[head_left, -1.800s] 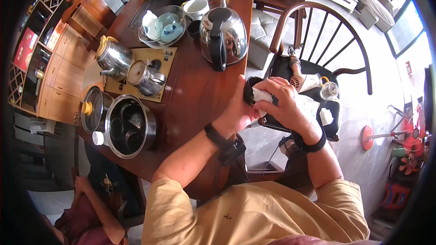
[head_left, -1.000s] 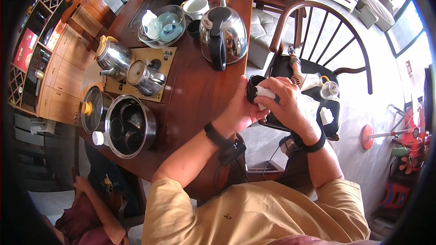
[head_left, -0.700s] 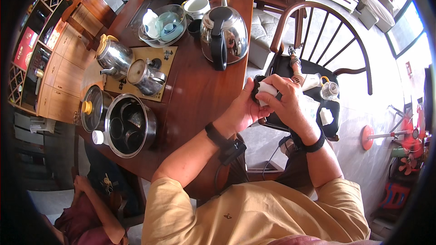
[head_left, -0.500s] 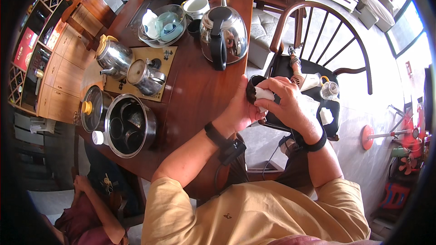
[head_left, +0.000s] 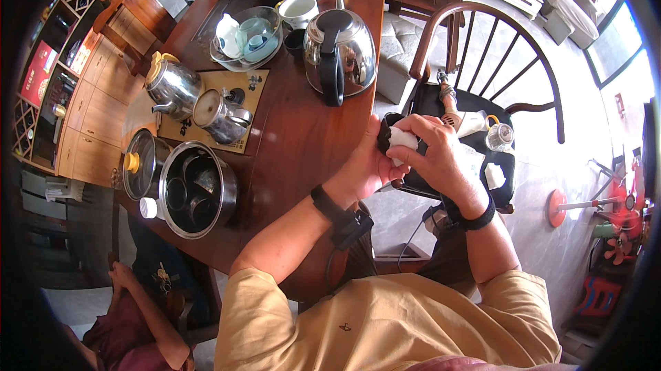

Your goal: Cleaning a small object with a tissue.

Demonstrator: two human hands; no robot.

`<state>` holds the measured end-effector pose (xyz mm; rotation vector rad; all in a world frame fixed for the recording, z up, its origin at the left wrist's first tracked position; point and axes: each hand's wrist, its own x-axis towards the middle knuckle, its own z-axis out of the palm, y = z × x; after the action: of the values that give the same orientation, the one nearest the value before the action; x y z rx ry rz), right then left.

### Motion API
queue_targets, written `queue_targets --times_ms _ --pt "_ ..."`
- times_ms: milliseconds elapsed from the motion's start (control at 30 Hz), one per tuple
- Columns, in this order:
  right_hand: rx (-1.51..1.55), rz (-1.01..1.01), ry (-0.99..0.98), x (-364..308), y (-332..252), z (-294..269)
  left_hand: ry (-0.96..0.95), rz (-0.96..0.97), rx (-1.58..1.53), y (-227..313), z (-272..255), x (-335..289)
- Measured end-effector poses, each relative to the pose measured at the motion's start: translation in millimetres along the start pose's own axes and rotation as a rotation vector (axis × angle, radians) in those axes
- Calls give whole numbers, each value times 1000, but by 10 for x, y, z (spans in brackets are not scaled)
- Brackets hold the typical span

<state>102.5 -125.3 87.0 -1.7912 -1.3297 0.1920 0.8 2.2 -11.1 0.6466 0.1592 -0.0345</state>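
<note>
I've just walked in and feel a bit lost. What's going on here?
A person's left hand holds a small dark cup while the right hand holds a white wad against it, near the table. On the table stand a black-handled steel kettle and an open pot with what look like dark cups inside.

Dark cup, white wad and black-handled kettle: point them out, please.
Dark cup (head_left: 384, 139), head view: visible dark side.
White wad (head_left: 404, 139), head view: middle of exposed surface.
Black-handled kettle (head_left: 355, 52), head view: steel body, right of handle.
</note>
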Motion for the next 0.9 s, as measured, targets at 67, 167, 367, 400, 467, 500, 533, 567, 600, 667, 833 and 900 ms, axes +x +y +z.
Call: queue_targets --times_ms 67,167,367,400,467,500,533,567,600,667,833,900 --pt "-22 -84 -64 13 -22 -9 -299 -27 -179 -10 -166 13" --pt "-67 -110 9 -17 34 13 -28 -44 -111 18 82 -20" --pt "-62 33 82 -9 -10 48 20 -3 97 11 152 -35" --pt "-62 33 81 -7 -18 37 20 -3 96 8 139 -34" --pt "-4 53 21 -4 -24 16 -31 -16 75 8 119 -32" --pt "-4 53 22 -2 -15 9 -31 -16 75 9 104 -28" --pt "-22 3 6 -1 -5 1 -35 -31 3 12 84 -25" --pt "-40 -48 -9 -1 2 -2 -39 -45 -69 14 59 -20" --pt "-39 -49 -10 -3 1 3 -37 -44 -68 10 2 -13" --pt "-65 -129 -8 -7 -4 15 -283 -49 -168 -4 -112 1" --pt "-79 -46 66 -17 16 28 40 -23 -24 57 261 -57" --pt "-78 3 95 -14 7 38 77 -1 -48 39 278 -45"
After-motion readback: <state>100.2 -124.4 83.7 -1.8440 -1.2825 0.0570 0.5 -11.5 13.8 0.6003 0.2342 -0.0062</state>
